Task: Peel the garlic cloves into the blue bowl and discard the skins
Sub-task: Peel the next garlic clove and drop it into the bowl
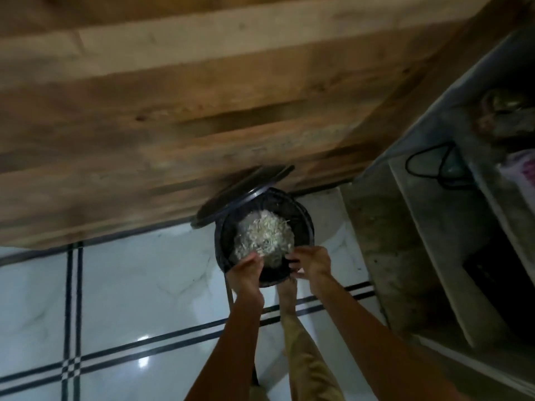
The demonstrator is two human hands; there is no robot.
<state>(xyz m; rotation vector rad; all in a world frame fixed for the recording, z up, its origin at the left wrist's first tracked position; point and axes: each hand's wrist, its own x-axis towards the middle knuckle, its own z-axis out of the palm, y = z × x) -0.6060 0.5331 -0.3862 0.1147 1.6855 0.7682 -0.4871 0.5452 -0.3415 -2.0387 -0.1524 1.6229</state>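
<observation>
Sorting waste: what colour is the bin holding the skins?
The round plastic bin is black; head view.

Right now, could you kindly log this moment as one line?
phase: discard | round black bin: lid open, pale garlic skins inside | left hand: open, at skins | right hand: at rim, grip unclear

Glossy white tile floor w/ dark lines, wood wall behind.
</observation>
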